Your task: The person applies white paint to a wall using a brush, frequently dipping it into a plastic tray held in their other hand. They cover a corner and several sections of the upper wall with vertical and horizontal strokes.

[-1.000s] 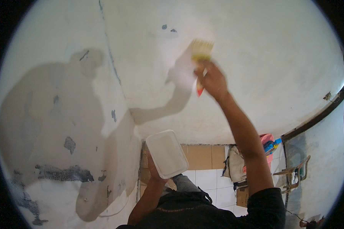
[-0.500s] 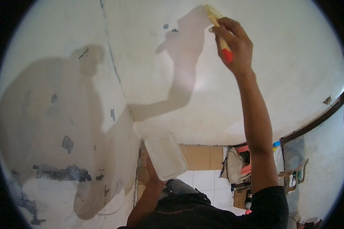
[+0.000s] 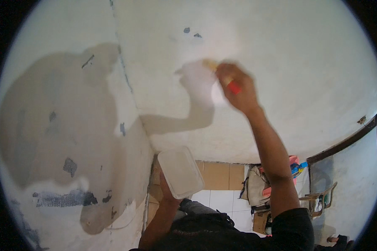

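My right hand point(image 3: 240, 88) is closed around a paintbrush point(image 3: 234, 87) with a wooden handle and red end. The pale bristles point up and left, at the off-white wall point(image 3: 280, 62); motion blur hides whether they touch it. Low in front of my body, my left hand point(image 3: 166, 189) grips a white rectangular plastic tub point(image 3: 181, 172) from its left side and below. Its fingers are mostly hidden under the tub. Pale, whitish content fills the tub's inside.
A second wall point(image 3: 58, 138) meets the first in a cracked corner at left; grey bare patches mark it. Cardboard sheets point(image 3: 215, 175) lie on white floor tiles along the wall base. To the right are a beige cloth bag point(image 3: 255, 184), a chair point(image 3: 322, 198) and a dark door frame point(image 3: 343, 142).
My right hand and the paintbrush have moved down and to the left across the wall. My left hand and the tub have stayed almost still.
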`<act>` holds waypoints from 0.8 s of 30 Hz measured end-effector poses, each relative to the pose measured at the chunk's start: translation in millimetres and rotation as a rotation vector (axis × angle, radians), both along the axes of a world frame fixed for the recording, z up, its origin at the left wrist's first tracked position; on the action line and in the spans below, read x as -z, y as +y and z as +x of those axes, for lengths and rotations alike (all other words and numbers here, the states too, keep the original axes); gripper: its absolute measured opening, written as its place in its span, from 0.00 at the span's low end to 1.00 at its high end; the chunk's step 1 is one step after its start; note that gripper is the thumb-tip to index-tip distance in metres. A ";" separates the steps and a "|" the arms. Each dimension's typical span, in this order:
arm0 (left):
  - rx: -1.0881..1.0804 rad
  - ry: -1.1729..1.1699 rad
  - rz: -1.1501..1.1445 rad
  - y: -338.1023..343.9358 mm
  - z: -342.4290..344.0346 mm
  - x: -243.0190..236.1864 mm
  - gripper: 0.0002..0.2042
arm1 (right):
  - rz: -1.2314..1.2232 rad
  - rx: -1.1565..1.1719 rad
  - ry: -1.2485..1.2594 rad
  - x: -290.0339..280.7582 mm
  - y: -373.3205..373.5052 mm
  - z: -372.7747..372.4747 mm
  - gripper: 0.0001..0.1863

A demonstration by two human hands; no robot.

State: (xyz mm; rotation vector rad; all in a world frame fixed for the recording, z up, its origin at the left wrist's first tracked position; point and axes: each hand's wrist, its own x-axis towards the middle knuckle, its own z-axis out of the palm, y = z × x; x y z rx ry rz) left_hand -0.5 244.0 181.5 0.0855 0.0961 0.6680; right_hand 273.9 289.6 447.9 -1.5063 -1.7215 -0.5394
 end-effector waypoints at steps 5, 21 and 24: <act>0.024 -0.183 0.008 8.8 5.5 10.0 0.34 | 0.291 0.198 -0.278 -57.0 2.8 -20.1 0.08; -0.061 0.017 0.002 14.9 20.3 -15.2 0.31 | 0.006 -0.043 0.034 -6.6 10.9 10.7 0.08; -0.081 0.085 -0.027 13.9 24.6 -17.3 0.31 | 0.313 -0.040 -0.086 -68.1 10.9 2.8 0.10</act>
